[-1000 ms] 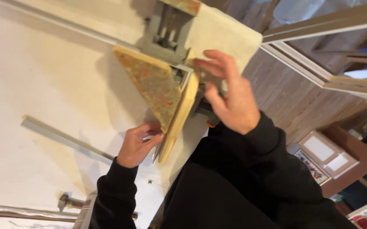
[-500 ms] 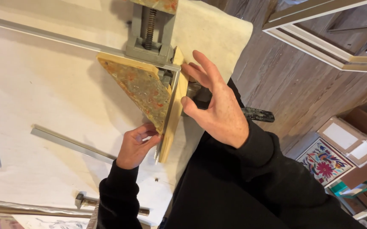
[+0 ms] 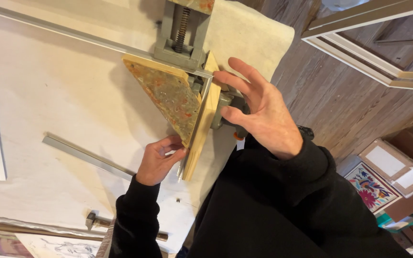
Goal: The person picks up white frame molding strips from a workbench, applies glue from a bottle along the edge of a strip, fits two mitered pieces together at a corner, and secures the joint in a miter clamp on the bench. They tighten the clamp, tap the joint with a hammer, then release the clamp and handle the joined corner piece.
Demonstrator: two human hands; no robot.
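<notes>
While your left hand [image 3: 158,160] pinches the free end of the thin metal frame strip [image 3: 193,131] at about 7 o'clock from the clamp, note the following, nearest first.

Item, hammer [image 3: 102,223]: lies at the near table edge, 6 o'clock of your left hand, untouched. Your sleeve passes just above it; a drawn-back elbow could knock it to the floor.

Item, left hand: fingertips closed on the strip end and the tip of the triangular mottled block [image 3: 168,98]. A slip would let the strip spring out of line.

Item, wooden batten [image 3: 204,117]: stands on edge beside the strip, running toward 1 o'clock. It looks free at the near end and could tip if you nudge it.

Item, right hand [image 3: 259,112]: fingers spread, thumb and palm around the clamp handle [image 3: 232,102], not clenched. I judge that over-tightening could kink the thin metal, and that turning it while the left hand wavers could lock the corner crooked.

Item, corner clamp [image 3: 182,36]: grey, screw showing, at 12 o'clock.

Item, loose metal strips [image 3: 87,156]: on the cloth-covered table [image 3: 49,91], well apart at 9 o'clock.
</notes>
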